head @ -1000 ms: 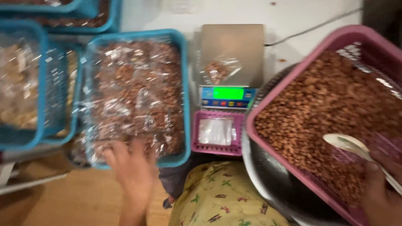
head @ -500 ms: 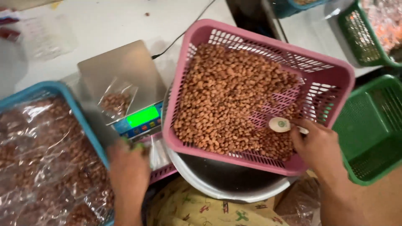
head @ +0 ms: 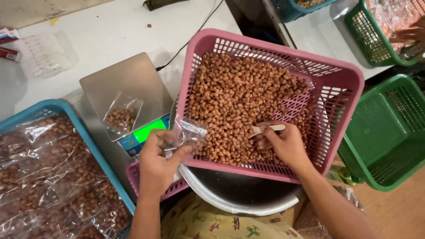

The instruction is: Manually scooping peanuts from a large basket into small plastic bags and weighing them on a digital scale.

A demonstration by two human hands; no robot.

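Pinching crinkly clear bag [head: 188, 132], left hand [head: 157, 161] — perhaps empty

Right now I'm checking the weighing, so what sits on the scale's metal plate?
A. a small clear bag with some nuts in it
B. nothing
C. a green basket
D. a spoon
A: a small clear bag holding a few nuts lies on the scale plate, with no hand touching it.

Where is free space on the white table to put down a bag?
Bare white table lies behind the scale, left of the pink basket. The green basket is empty. The blue tray and the pink basket are full.
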